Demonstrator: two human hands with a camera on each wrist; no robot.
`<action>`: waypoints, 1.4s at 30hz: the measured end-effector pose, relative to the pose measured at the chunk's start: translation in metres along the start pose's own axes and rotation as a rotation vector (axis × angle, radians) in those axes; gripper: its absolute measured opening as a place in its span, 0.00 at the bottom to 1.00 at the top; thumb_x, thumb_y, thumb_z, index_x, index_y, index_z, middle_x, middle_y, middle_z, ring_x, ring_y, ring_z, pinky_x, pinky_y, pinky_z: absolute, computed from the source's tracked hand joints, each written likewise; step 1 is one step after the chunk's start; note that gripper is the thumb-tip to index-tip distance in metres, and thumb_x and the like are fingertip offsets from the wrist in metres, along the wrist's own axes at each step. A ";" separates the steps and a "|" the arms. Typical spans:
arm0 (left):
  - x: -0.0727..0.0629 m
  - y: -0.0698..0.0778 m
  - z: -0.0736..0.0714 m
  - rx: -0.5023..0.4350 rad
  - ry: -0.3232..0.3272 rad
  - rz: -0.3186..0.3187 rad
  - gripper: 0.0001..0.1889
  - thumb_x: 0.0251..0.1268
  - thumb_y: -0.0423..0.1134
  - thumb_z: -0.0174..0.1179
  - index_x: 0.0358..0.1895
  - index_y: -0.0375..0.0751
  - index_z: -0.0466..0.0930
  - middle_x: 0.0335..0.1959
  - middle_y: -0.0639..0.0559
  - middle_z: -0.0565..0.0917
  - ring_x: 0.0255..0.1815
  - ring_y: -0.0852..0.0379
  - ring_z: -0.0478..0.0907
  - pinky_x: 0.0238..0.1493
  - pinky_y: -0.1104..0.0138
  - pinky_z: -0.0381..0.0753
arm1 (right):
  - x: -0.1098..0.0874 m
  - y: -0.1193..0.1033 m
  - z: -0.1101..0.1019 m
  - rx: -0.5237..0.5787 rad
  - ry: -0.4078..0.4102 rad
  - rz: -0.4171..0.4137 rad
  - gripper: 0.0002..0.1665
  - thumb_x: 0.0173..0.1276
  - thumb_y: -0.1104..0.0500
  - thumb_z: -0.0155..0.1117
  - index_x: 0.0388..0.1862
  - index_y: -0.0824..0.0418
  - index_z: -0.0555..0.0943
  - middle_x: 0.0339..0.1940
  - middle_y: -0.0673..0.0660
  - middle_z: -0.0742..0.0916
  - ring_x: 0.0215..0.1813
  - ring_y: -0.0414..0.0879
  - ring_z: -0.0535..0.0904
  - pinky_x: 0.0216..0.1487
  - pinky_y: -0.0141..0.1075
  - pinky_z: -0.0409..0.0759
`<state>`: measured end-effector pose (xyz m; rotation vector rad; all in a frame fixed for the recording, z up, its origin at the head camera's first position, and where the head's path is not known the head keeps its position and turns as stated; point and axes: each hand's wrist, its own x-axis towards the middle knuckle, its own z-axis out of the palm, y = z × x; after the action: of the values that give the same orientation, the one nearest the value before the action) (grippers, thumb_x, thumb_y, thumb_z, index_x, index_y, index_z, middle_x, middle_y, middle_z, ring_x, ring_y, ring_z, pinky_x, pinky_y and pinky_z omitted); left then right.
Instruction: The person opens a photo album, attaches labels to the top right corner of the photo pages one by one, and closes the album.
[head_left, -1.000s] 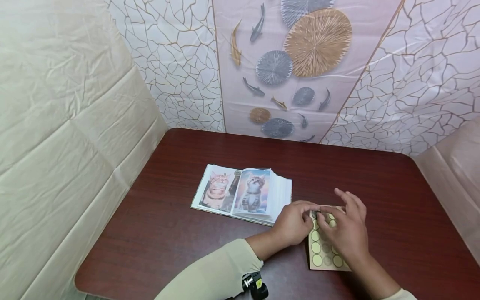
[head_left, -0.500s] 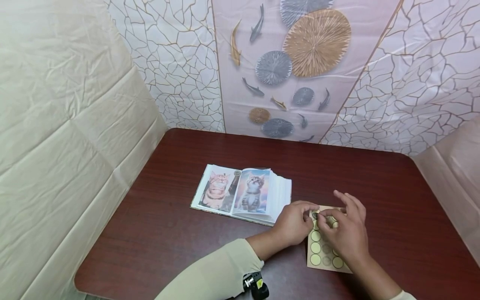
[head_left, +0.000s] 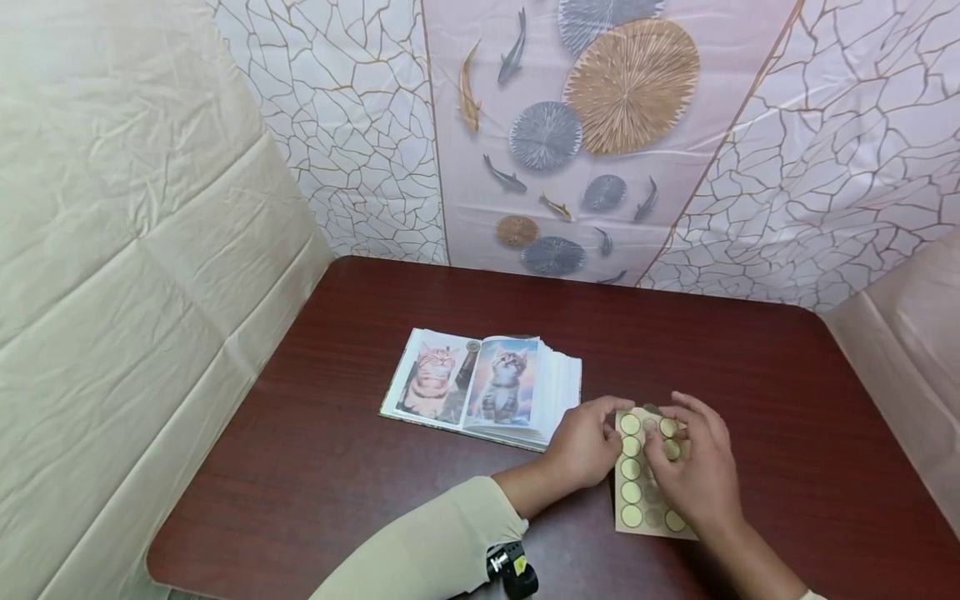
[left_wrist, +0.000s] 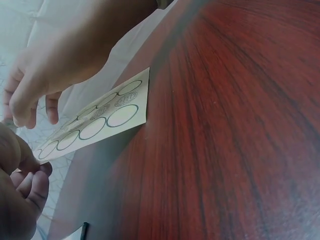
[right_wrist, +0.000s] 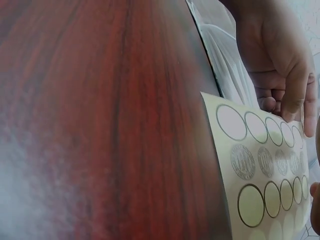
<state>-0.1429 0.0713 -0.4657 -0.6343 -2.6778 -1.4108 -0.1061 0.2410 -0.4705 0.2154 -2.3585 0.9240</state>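
Note:
My left hand (head_left: 588,446) pinches the far left corner of a tan sticker sheet (head_left: 631,493). Rows of pale yellow circles with dark outlines run down it, with a row of faint embossed round stickers (right_wrist: 243,161) between them. Seen from the left wrist, the sheet is raised at a slant above the table. Over its right side is my right hand (head_left: 697,475), the index finger and thumb bent. A small dark round sticker (head_left: 651,409) shows at the right index fingertip, by the sheet's far edge; fingers partly hide how it is held.
An open photo album (head_left: 558,392) with kitten pictures lies left of the sheet, close to my left hand. One dark round sticker (head_left: 473,347) is on its left page. Beneath everything is a dark red wooden table (head_left: 360,467), with patterned cloth behind.
The dark round sticker has come away from the sheet's top left circle, leaving it plain yellow. My right hand has moved slightly right with it. The left hand keeps its grip.

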 end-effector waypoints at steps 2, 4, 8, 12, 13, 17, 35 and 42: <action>0.000 0.000 0.001 -0.009 0.011 -0.012 0.22 0.63 0.25 0.60 0.60 0.45 0.83 0.35 0.58 0.86 0.18 0.75 0.66 0.28 0.81 0.68 | -0.002 -0.002 0.000 0.000 -0.006 0.035 0.25 0.56 0.71 0.71 0.55 0.68 0.80 0.63 0.61 0.81 0.43 0.53 0.79 0.42 0.30 0.73; 0.000 0.000 0.001 -0.013 0.027 -0.021 0.22 0.62 0.25 0.62 0.59 0.46 0.82 0.39 0.59 0.87 0.23 0.76 0.70 0.29 0.82 0.70 | -0.004 -0.003 0.000 0.001 -0.013 0.063 0.28 0.57 0.71 0.71 0.59 0.67 0.78 0.58 0.60 0.83 0.40 0.51 0.80 0.41 0.27 0.74; 0.001 0.000 0.003 -0.046 0.033 -0.039 0.20 0.63 0.26 0.66 0.58 0.45 0.82 0.39 0.58 0.87 0.28 0.77 0.74 0.30 0.82 0.72 | -0.007 -0.004 0.000 0.016 -0.044 0.086 0.31 0.59 0.73 0.69 0.63 0.66 0.75 0.49 0.56 0.85 0.38 0.45 0.80 0.41 0.23 0.74; 0.002 0.000 0.004 -0.055 0.037 -0.036 0.18 0.64 0.28 0.66 0.56 0.44 0.83 0.38 0.56 0.87 0.31 0.78 0.76 0.33 0.83 0.73 | -0.009 -0.001 0.000 0.046 -0.081 0.068 0.33 0.61 0.74 0.68 0.65 0.67 0.71 0.46 0.55 0.88 0.38 0.37 0.80 0.41 0.22 0.76; 0.002 0.000 0.004 -0.055 0.039 -0.033 0.18 0.65 0.28 0.66 0.57 0.44 0.83 0.39 0.55 0.87 0.31 0.78 0.76 0.33 0.83 0.73 | -0.009 0.000 0.001 0.047 -0.091 0.063 0.34 0.61 0.74 0.67 0.66 0.67 0.70 0.45 0.56 0.88 0.37 0.37 0.80 0.40 0.22 0.77; 0.001 -0.001 0.005 -0.073 0.030 -0.024 0.18 0.67 0.28 0.64 0.59 0.42 0.81 0.46 0.51 0.86 0.34 0.77 0.78 0.36 0.83 0.73 | -0.011 0.003 0.001 0.025 -0.145 0.073 0.35 0.63 0.73 0.67 0.68 0.66 0.67 0.46 0.58 0.89 0.38 0.44 0.84 0.37 0.27 0.81; -0.002 -0.001 0.005 -0.178 -0.082 -0.001 0.25 0.63 0.26 0.56 0.65 0.39 0.75 0.76 0.34 0.62 0.60 0.57 0.79 0.46 0.82 0.75 | -0.012 0.014 0.005 -0.035 -0.382 0.199 0.45 0.68 0.63 0.66 0.78 0.65 0.54 0.58 0.66 0.86 0.54 0.65 0.84 0.50 0.59 0.79; -0.003 -0.006 0.006 -0.194 -0.086 -0.011 0.23 0.65 0.27 0.57 0.64 0.40 0.76 0.77 0.34 0.61 0.58 0.59 0.79 0.46 0.80 0.76 | -0.013 0.020 0.008 -0.061 -0.385 0.162 0.47 0.66 0.63 0.68 0.76 0.68 0.54 0.57 0.67 0.86 0.58 0.68 0.81 0.51 0.63 0.74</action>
<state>-0.1414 0.0723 -0.4745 -0.7109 -2.6314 -1.6989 -0.1065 0.2497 -0.4944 0.1941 -2.7892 0.9526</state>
